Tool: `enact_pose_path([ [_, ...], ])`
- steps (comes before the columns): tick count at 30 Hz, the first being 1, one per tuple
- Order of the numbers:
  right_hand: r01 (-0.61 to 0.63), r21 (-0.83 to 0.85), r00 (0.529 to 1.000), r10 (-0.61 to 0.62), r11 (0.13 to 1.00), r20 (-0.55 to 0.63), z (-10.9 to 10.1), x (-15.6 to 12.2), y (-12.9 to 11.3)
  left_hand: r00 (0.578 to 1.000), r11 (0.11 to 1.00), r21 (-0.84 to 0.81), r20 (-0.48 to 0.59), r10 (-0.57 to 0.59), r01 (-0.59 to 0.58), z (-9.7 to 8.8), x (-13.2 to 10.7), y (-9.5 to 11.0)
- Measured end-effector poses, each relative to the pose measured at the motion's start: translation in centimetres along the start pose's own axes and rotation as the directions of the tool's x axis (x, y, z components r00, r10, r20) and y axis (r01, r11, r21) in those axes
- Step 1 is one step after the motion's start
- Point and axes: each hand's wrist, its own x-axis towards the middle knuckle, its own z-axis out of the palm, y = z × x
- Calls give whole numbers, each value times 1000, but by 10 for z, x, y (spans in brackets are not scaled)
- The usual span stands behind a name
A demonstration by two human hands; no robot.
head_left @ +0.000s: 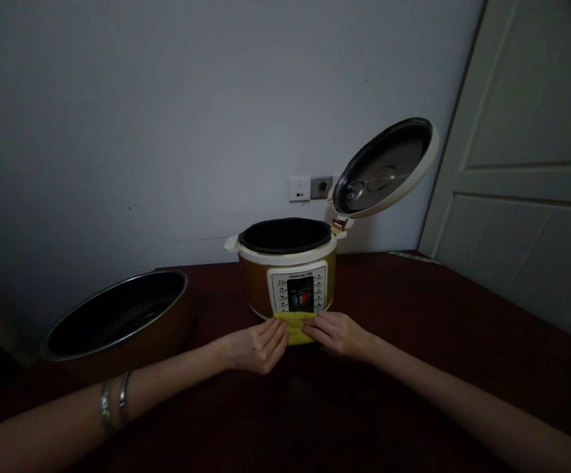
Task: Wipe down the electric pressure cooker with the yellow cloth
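A yellow cloth (296, 326) lies folded on the dark red table (413, 368), right in front of an orange-brown electric cooker (288, 272). My left hand (258, 345) presses its fingers on the cloth's left edge. My right hand (337, 334) holds the cloth's right edge with its fingers together. The cooker's lid (386, 167) stands open, hinged up at the right, and its dark inner pot shows. A white control panel with a small display faces me.
A large round dark pan (117, 318) with a metal rim sits at the left of the table. A grey wall with a socket plate (309, 188) is behind. A white door (526, 164) stands at the right.
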Motion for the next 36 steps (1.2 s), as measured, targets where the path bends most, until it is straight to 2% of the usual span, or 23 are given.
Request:
enact_pose_path([
  [4, -47, 44, 993, 42, 998, 108, 3, -5, -7, 999, 995, -93, 26, -25, 27, 4, 0, 5],
  [8, -5, 66, 977, -9, 998, 212, 1, -5, -18, 994, 984, -180, 111, 15, 5, 3, 1, 17],
  [11, 26, 38, 979, -33, 999, 199, -8, -4, -17, 995, 992, -126, 92, 32, -20, -8, 6, 19],
  [13, 29, -8, 993, -28, 1000, 118, -20, -2, -6, 999, 998, -62, 38, 6, -4, -19, 16, 6],
  [17, -4, -109, 999, -1, 994, -49, -52, 9, 37, 999, 996, 90, -47, -8, 12, -36, 50, -44],
  [20, -90, -142, 991, 75, 986, -108, -64, 16, 68, 997, 989, 145, -80, -8, 20, -35, 73, -76],
  [23, -156, -119, 980, 139, 981, -142, -61, 15, 78, 998, 996, 94, -55, -8, 13, -28, 82, -87],
  [28, -173, -51, 975, 164, 984, -152, -38, 2, 59, 997, 999, 33, -78, 10, -8, -18, 71, -71],
  [36, -203, 13, 978, 203, 979, -47, -13, -22, 28, 994, 997, 24, -80, 72, -70, -3, 56, -37],
])
